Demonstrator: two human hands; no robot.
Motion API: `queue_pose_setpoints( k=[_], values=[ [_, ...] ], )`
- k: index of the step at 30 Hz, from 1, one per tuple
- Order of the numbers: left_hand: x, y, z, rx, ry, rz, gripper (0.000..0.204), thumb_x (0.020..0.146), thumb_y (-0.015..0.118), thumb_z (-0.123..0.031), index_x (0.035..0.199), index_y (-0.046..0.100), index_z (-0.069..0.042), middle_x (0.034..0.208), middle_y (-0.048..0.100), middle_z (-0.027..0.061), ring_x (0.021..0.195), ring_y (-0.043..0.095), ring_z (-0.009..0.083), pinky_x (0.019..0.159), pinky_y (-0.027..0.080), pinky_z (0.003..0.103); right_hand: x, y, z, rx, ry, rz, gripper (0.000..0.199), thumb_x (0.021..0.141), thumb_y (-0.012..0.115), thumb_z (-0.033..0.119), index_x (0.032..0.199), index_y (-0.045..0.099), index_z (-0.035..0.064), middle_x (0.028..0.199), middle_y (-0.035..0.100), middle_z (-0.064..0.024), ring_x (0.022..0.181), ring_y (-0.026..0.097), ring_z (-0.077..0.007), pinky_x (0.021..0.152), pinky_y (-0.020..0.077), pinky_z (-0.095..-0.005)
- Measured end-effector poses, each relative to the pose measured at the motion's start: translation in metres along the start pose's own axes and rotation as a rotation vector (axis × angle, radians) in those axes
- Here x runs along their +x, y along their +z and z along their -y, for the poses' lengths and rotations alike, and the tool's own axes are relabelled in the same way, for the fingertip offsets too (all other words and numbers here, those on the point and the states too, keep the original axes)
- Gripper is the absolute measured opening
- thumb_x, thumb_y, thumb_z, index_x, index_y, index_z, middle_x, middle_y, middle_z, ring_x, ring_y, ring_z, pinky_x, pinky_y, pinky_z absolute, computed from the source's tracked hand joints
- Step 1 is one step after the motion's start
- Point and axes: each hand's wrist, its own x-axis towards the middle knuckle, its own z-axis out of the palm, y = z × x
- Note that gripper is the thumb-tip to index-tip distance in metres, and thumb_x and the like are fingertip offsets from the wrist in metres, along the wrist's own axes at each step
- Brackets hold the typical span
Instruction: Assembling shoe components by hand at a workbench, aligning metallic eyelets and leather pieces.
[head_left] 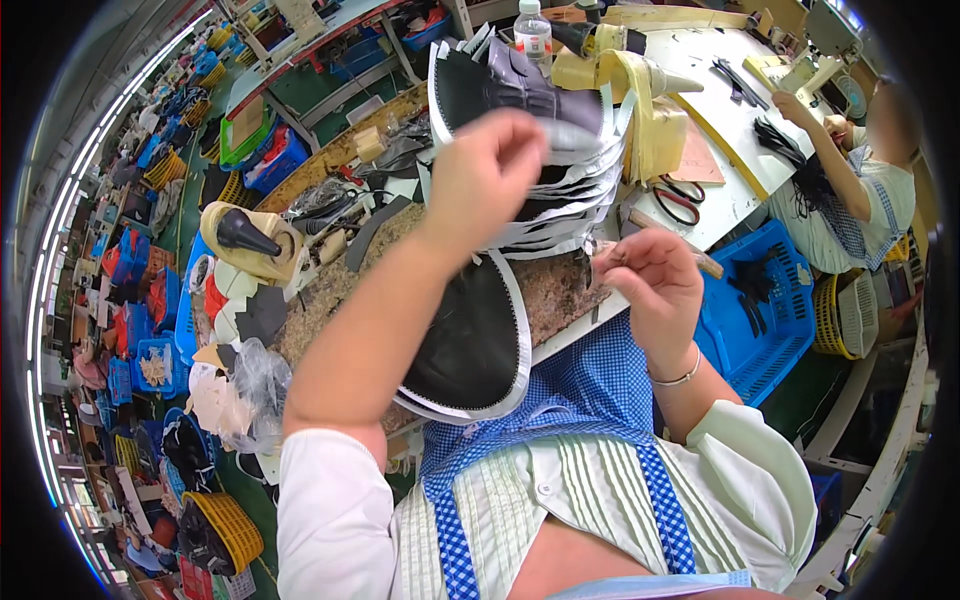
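Presumably for easy reach, a black, rounded, white-rimmed panel (468,340) is being supported across the mottled brown surface's (560,295) near edge, left hand (490,172) and right hand (655,285) curled, grips indiscernible.

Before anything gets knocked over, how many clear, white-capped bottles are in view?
1: the clear bottle is just beyond the stack of white-edged black pieces, near the picture's top edge. Others may be hidden behind the stack.
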Motion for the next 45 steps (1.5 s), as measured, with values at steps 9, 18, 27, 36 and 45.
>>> queue_pose_setpoints(
  k=[9,18,27,36,45],
  values=[
    [0.111,-0.009,0.015,0.34,-0.018,-0.098,0.042,0.078,0.074,-0.039,0.096,0.064,-0.003,0.075,0.065,0.0043,0.067,0.06,0.0158,0.062,0.047,0.028,-0.023,-0.006,-0.008,-0.207,0.168,0.085,0.023,0.078,0.067,-0.011,0.099,0.062,-0.0022,0.093,0.06,-0.0055,0.083,0.061,-0.0109,0.072,0.0517,-0.0215],
    [0.101,0.003,0.061,0.954,0.161,-0.394,0.05,0.063,0.083,-0.029,0.103,0.06,-0.009,0.089,0.067,0.0,0.095,0.06,0.0245,0.08,0.047,0.037,-0.022,0.009,-0.002,-0.524,0.032,0.313,0.019,0.077,0.068,-0.007,0.093,0.068,0.0025,0.096,0.056,-0.0064,0.082,0.06,-0.0136,0.071,0.0515,-0.0246],
    [0.068,-0.052,0.039,0.44,0.299,-0.505,0.016,0.079,0.068,-0.01,0.091,0.061,-0.002,0.086,0.068,0.0105,0.078,0.065,0.0216,0.073,0.05,0.032,-0.002,0.035,0.015,-0.326,0.072,0.252,0.026,0.072,0.071,-0.009,0.095,0.07,0.002,0.099,0.06,-0.0053,0.083,0.059,-0.0108,0.07,0.051,-0.0227],
    [-0.114,-0.061,-0.071,0.33,0.445,-0.288,0.021,0.081,0.055,0.008,0.1,0.062,0.001,0.093,0.065,0.0129,0.083,0.065,0.0219,0.076,0.05,0.028,0.006,0.075,0.074,-0.224,-0.172,0.513,0.024,0.07,0.075,-0.004,0.094,0.071,0.0001,0.097,0.061,-0.0089,0.08,0.063,-0.0175,0.069,0.0511,-0.0261],
    [-0.175,-0.075,-0.097,-0.259,-0.048,-0.639,0.022,0.085,0.061,0.004,0.107,0.061,0.004,0.102,0.065,0.008,0.086,0.06,0.0138,0.08,0.047,0.026,0.006,0.095,0.074,-0.284,-0.199,0.623,0.024,0.069,0.078,0.001,0.092,0.073,0.0052,0.091,0.064,-0.0086,0.079,0.065,-0.0188,0.067,0.0531,-0.0279]
  ],
)
